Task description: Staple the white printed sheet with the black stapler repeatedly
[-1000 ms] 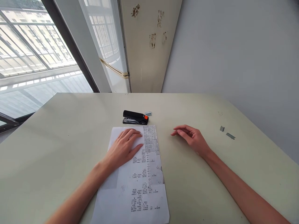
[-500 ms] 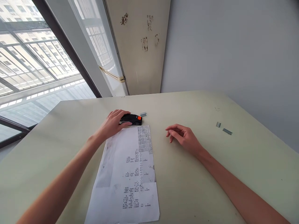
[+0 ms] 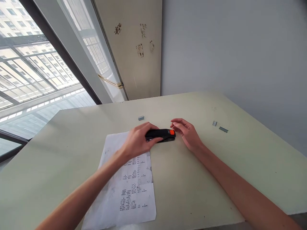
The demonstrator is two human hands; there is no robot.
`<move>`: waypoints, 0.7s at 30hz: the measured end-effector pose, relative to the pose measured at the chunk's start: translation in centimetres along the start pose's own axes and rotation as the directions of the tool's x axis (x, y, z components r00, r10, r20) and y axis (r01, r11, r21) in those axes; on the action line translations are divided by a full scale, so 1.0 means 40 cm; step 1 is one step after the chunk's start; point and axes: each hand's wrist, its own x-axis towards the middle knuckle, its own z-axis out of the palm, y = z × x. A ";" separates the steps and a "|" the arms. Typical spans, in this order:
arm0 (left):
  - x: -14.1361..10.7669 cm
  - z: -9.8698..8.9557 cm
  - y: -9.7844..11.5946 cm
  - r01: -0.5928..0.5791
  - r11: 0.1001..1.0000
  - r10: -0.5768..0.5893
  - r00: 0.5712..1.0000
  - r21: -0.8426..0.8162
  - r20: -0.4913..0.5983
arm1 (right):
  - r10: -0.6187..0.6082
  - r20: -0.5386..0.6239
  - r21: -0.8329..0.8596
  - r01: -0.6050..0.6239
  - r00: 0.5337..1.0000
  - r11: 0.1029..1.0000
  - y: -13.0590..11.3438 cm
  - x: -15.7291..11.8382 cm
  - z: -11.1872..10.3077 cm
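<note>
There is one black stapler (image 3: pixel 160 135), one left hand (image 3: pixel 137 140), one right hand (image 3: pixel 189 134), one table (image 3: pixel 192 179) and three small gray pieces (image 3: pixel 223 129). The paper (image 3: pixel 140 204) has too many hidden edges to count sheets.

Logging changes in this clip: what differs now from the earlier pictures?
The left hand, first on the white printed paper, has gripped the black stapler with an orange button and carried it rightward, near the right hand. Paper and grey metal staple strips stayed put.

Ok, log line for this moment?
left hand: holds stapler | right hand: beside stapler's red end | paper: on table
</note>
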 end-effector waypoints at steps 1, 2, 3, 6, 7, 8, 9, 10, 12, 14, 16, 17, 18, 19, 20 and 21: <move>0.004 0.029 0.018 -0.001 1.000 0.001 1.000 0.000 0.023 | 0.003 -0.001 0.015 -0.003 1.000 1.000 -0.002 0.002 -0.006; 0.008 0.056 0.031 -0.001 1.000 0.001 0.999 -0.001 0.038 | 0.004 0.002 0.020 -0.005 1.000 1.000 -0.006 0.003 -0.012; 0.011 0.081 0.040 0.001 1.000 -0.001 0.999 -0.001 0.044 | 0.005 0.007 0.014 -0.005 1.000 1.000 -0.010 0.004 -0.019; 0.017 0.134 0.053 0.016 1.000 -0.016 0.999 -0.011 0.035 | -0.002 0.020 -0.043 0.003 1.000 0.999 -0.022 0.005 -0.035; 0.018 0.144 0.053 0.022 1.000 -0.021 0.999 -0.017 0.030 | -0.003 0.020 -0.061 0.004 1.000 0.998 -0.024 0.005 -0.038; 0.018 0.150 0.052 0.025 0.999 -0.024 0.999 -0.024 0.028 | -0.002 0.021 -0.079 0.004 1.000 0.997 -0.025 0.006 -0.039; 0.017 0.153 0.050 0.026 0.999 -0.025 0.999 -0.028 0.033 | -0.003 0.026 -0.100 0.006 1.000 0.995 -0.024 0.006 -0.038; 0.014 0.152 0.046 0.029 0.999 -0.027 0.999 -0.031 0.042 | -0.005 0.035 -0.123 0.010 0.999 0.992 -0.022 0.007 -0.037; 0.002 0.140 0.031 0.044 0.999 -0.042 0.997 -0.029 0.061 | -0.014 0.063 -0.168 0.025 0.998 0.985 -0.014 0.008 -0.032; -0.019 0.119 0.009 0.063 0.998 -0.062 0.995 -0.019 0.073 | -0.020 0.089 -0.193 0.037 0.996 0.980 -0.006 0.008 -0.028; -0.045 0.093 -0.016 0.065 0.998 -0.065 0.995 -0.005 0.077 | -0.013 0.094 -0.204 0.032 0.995 0.978 0.000 0.006 -0.025; -0.058 0.080 -0.028 0.062 0.998 -0.062 0.995 0.002 0.078 | -0.009 0.092 -0.209 0.029 0.996 0.978 0.002 0.005 -0.025; -0.070 0.069 -0.038 0.058 0.998 -0.058 0.995 0.009 0.078 | -0.005 0.092 -0.216 0.025 0.996 0.976 0.003 0.004 -0.024; -0.081 0.060 -0.046 0.056 0.998 -0.057 0.996 0.017 0.075 | 0.000 0.092 -0.225 0.021 0.996 0.974 0.003 0.003 -0.024; -0.089 0.053 -0.053 0.054 0.998 -0.056 0.996 0.026 0.070 | 0.005 0.094 -0.233 0.017 0.996 0.972 0.003 0.002 -0.024; -0.095 0.048 -0.057 0.051 0.998 -0.053 0.996 0.034 0.065 | 0.011 0.098 -0.240 0.012 0.995 0.971 0.003 0.001 -0.024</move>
